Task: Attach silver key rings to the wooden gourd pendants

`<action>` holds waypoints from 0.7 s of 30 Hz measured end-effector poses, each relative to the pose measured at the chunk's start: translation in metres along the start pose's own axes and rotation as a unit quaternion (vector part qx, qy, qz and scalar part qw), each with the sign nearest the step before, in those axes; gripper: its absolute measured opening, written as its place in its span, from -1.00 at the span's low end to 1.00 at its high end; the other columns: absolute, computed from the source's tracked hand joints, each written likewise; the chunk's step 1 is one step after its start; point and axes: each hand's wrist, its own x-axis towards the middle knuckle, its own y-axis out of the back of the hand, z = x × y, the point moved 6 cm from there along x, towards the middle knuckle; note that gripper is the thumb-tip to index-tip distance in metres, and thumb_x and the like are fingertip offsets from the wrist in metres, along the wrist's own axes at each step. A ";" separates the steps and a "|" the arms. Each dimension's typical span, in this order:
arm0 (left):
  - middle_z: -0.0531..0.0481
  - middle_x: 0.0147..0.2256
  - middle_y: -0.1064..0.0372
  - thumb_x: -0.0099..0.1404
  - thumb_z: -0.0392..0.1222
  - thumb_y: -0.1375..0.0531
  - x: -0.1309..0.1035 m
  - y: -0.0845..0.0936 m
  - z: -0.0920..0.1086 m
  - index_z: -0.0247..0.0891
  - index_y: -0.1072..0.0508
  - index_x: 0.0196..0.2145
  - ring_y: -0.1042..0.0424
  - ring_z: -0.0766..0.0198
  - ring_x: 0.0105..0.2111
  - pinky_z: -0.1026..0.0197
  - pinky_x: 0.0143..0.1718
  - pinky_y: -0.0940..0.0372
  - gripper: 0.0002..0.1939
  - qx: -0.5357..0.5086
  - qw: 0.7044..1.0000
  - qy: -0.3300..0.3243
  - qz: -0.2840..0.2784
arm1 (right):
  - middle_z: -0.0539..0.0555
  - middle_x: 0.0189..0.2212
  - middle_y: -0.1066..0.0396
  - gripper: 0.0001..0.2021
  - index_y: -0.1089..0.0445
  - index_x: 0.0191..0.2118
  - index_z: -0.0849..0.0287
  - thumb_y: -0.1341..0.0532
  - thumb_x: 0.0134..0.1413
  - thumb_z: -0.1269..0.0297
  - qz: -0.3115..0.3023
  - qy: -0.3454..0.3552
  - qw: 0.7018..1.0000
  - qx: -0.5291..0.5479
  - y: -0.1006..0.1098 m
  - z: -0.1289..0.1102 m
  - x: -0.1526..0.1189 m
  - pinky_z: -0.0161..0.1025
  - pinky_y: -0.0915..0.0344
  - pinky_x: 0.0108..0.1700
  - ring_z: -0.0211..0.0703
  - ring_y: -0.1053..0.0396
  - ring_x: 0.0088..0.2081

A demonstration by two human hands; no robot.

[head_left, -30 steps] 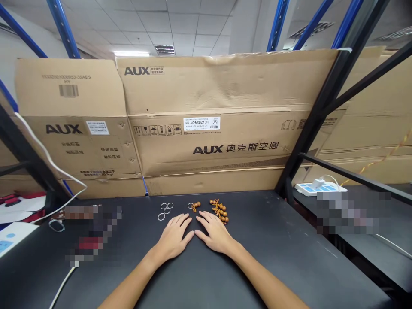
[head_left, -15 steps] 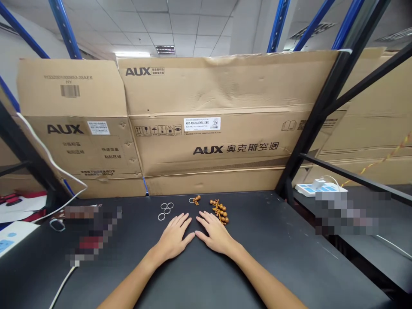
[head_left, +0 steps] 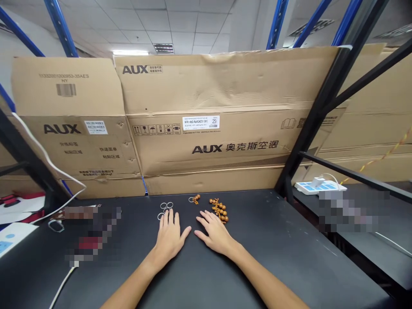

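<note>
Several silver metal key rings [head_left: 164, 205] lie loose at the back of the black table, left of centre. My left hand [head_left: 169, 234] reaches up to them with fingers spread; its fingertips cover part of the nearer rings. To the right, my right hand [head_left: 215, 234] rests palm down, fingers apart and holding nothing. Just behind its fingers is a cluster of brown wooden gourd-shaped pendants [head_left: 222, 211] on orange-brown cords, partly hidden by the hand. Between these groups, farther back, sits one ring with a gourd pendant [head_left: 197, 197] attached.
Cardboard panels [head_left: 206, 96] wall off the table's back edge. A black metal post [head_left: 309, 124] rises at the right. White power strips stand at the right [head_left: 334, 187] and left edges. A white cable [head_left: 64, 279] and blurred-out items lie on the left side.
My left hand has moved left and turned towards the key rings, overlapping some of them. My right hand has stayed almost in place. The view has shifted slightly.
</note>
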 end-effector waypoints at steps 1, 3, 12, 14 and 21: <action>-0.52 0.20 -0.04 0.31 0.22 0.05 0.000 -0.001 -0.002 -0.62 -0.23 0.16 0.03 -0.29 0.23 -0.19 0.18 0.04 -0.21 0.011 1.000 0.022 0.003 | 0.22 0.20 -0.17 -0.52 -0.27 0.15 0.18 -0.07 0.20 0.02 0.014 -0.007 1.000 -0.016 0.001 0.000 0.000 0.09 0.02 0.24 0.14 -0.02 0.24; -0.55 0.18 -0.07 0.29 0.25 0.04 -0.001 -0.002 -0.004 -0.63 -0.22 0.16 0.01 -0.35 0.21 -0.22 0.15 0.00 -0.18 0.025 0.999 0.046 -0.001 | 0.24 0.15 -0.23 -0.54 -0.30 0.11 0.16 -0.11 0.18 0.04 0.047 -0.028 0.997 -0.054 0.004 0.001 -0.002 0.13 -0.01 0.20 0.19 -0.07 0.20; -0.30 0.11 -0.27 0.36 0.05 -0.02 -0.003 0.004 0.012 -0.36 -0.31 0.11 -0.21 -0.14 0.14 -0.10 0.08 -0.20 -0.48 -0.031 0.994 -0.106 0.019 | 0.28 0.06 -0.27 -0.64 -0.31 0.06 0.15 -0.14 0.16 0.19 0.086 -0.017 0.996 -0.026 0.003 0.001 -0.007 0.13 -0.18 0.09 0.17 -0.17 0.11; -0.21 0.12 -0.27 0.38 -0.02 -0.01 -0.005 0.007 0.018 -0.27 -0.28 0.12 -0.25 -0.03 0.12 -0.06 0.08 -0.23 -0.56 -0.076 0.983 -0.168 0.024 | 0.24 0.10 -0.23 -0.65 -0.28 0.08 0.15 -0.12 0.18 0.24 0.079 0.036 0.996 0.030 0.005 -0.006 -0.007 0.04 -0.19 0.13 0.09 -0.13 0.16; -0.14 0.09 -0.28 0.38 -0.14 -0.04 -0.007 0.018 0.024 -0.18 -0.25 0.13 -0.31 0.07 0.07 -0.02 0.07 -0.26 -0.62 -0.149 0.966 -0.212 0.024 | 0.16 0.03 -0.31 -0.59 -0.33 0.00 0.14 0.01 0.07 0.58 0.140 0.074 0.982 0.102 0.026 -0.004 -0.004 0.00 -0.18 0.14 -0.05 -0.18 0.12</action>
